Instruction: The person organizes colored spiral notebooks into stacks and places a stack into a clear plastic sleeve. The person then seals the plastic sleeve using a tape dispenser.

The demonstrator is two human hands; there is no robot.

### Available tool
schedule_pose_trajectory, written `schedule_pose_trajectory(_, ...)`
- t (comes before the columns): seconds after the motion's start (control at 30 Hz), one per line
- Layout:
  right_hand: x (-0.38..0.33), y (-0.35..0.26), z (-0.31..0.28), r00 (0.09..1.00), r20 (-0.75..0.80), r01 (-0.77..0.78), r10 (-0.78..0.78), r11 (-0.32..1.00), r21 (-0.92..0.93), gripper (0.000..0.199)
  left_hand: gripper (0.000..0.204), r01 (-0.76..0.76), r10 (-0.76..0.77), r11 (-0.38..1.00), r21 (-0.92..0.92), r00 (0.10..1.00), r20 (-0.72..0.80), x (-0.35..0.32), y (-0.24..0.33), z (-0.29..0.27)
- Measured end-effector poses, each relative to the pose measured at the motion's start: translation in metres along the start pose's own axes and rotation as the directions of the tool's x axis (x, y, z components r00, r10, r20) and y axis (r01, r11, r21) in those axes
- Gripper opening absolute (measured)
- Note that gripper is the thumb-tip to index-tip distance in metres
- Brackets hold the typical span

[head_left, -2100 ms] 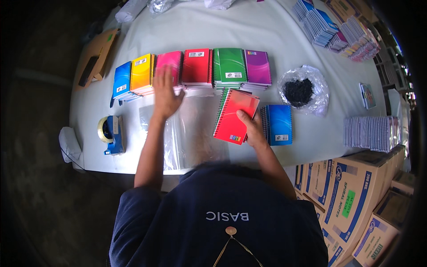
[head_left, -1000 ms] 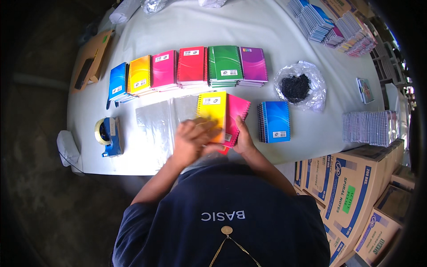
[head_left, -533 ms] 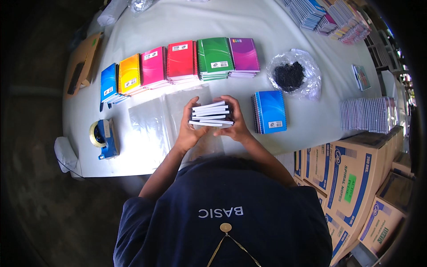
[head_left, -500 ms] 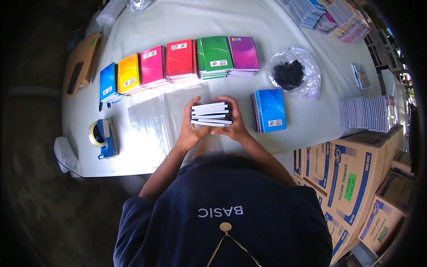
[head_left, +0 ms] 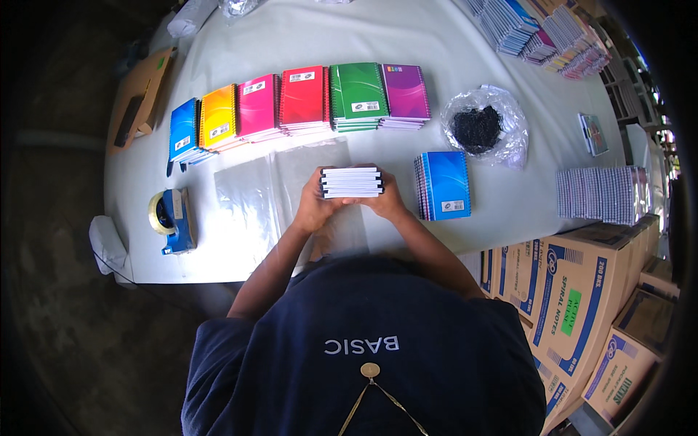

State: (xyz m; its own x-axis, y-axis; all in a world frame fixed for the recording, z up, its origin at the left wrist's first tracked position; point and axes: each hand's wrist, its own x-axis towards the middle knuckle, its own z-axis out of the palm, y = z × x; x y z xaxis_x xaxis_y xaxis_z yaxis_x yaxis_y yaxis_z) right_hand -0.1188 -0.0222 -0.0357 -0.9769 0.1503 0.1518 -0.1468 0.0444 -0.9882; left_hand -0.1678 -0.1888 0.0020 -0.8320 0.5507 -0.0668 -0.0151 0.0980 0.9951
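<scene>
Between my two hands is a small stack of spiral notebooks (head_left: 352,183), its white page edges facing up toward me and its dark corners at the sides. My left hand (head_left: 313,203) is closed on the left end, my right hand (head_left: 387,198) on the right end. Beneath and left of them, clear plastic sheets or bags (head_left: 251,196) lie flat on the table. To the right of my right hand stands a stack of blue spiral notebooks (head_left: 445,185). Beyond my hands runs a row of notebook stacks: blue, yellow, pink, red (head_left: 304,94), green (head_left: 358,91) and purple.
A blue tape dispenser (head_left: 177,220) stands at the left, near a cardboard piece (head_left: 142,102). At the right are a clear bag of black bits (head_left: 480,129) and stacked notebooks (head_left: 600,195). Cardboard cartons (head_left: 574,291) stand beside the table's right front edge. More notebooks (head_left: 538,33) lie far right.
The notebooks in my hands were uneven and slightly fanned; now their edges line up in a neat, level stack. My fingers have closed in around both ends.
</scene>
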Motion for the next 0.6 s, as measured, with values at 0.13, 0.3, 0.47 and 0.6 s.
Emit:
schedule_pose_trajectory(0.13,-0.005,-0.006,-0.001,0.998,0.005,-0.069,0.069,0.997,0.045,0.056,0.043,0.030,-0.031,0.999,-0.034,0.999,-0.032,-0.004,-0.002,0.005)
schedule_pose_trajectory(0.3,0.001,-0.015,-0.009,0.982,0.127,-0.143,0.139,0.989,0.024,0.065,0.045,0.084,-0.079,0.993,-0.085,0.995,0.061,-0.004,0.000,-0.002)
schedule_pose_trajectory(0.47,0.006,-0.056,-0.019,0.939,0.268,-0.343,0.217,0.672,0.656,0.056,0.054,0.079,-0.130,0.914,0.399,0.986,0.104,0.005,0.062,-0.019)
schedule_pose_trajectory(0.6,0.009,-0.059,-0.016,0.887,0.210,-0.438,0.412,0.603,0.667,0.048,0.068,-0.055,0.394,0.494,0.868,0.904,-0.167,0.057,0.059,-0.134)
